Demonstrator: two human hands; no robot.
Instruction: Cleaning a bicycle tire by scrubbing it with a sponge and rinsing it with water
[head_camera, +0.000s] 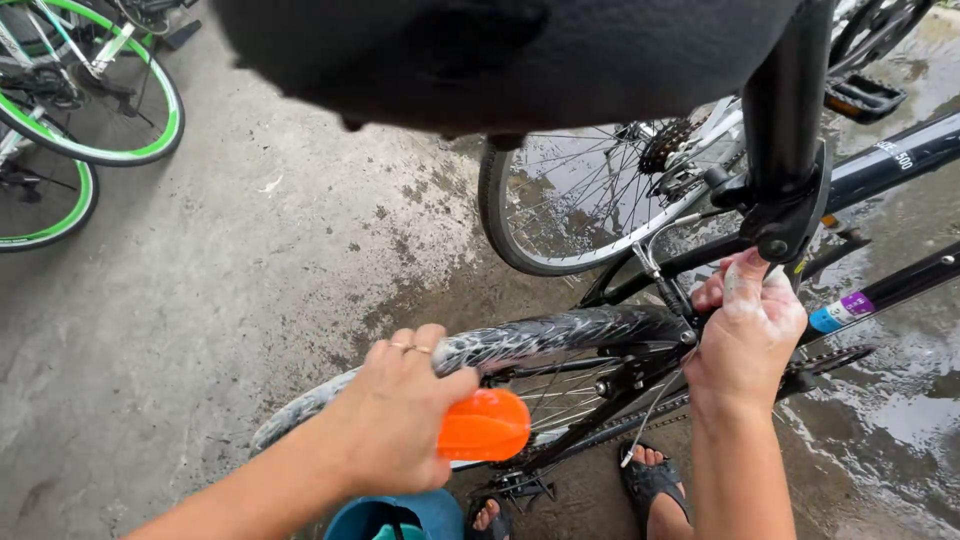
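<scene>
Your left hand (395, 420) had its fingers clamped on a round orange plastic scoop (485, 425), just below the soapy black rear bicycle tyre (540, 338). Your right hand (745, 335) gripped a small white object at the black bicycle frame (890, 290); its fingers were closed around it.

Orange brush (484, 425): smooth glossy plastic. Rear tyre (520, 345): black rubber, wet, soap-filmed, shiny. Bike frame (880, 290): painted metal, glossy black. Spokes (575, 200) on second wheel: thin bright metal. Saddle (500, 50): matt black, faintly textured. Concrete floor (230, 270): rough, mottled, wet and reflective at right. Right hand (745, 335): wet, soapy
</scene>
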